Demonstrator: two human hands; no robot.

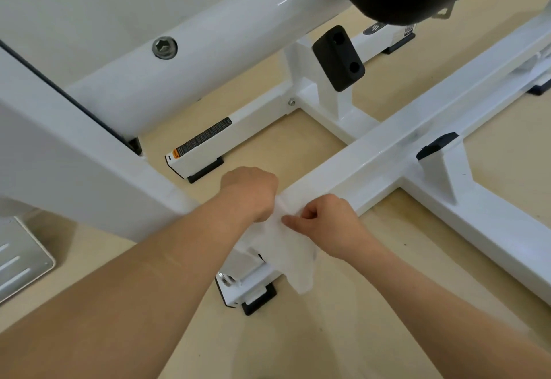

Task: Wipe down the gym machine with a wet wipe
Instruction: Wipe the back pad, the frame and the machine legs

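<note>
While the left hand [250, 193] and right hand [325, 220] gripped its top edge, the wet wipe [295, 259] hung limp below them, seemingly light, soft, best held bunched.

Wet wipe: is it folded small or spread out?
Partly spread: the wet wipe hangs loose and creased between the left hand and right hand, which pinch its top.

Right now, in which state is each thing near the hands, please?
wet wipe: opened out, held by both hands, hanging loose over the frame bar's near end.
left hand: fingers curled, gripping the wipe's top edge.
right hand: pinching the wipe.
frame bar: glossy, low over the floor.
warning label: stuck flat, intact.
black bumper: mounted, untouched.
bolt: seated in the tube.
</note>
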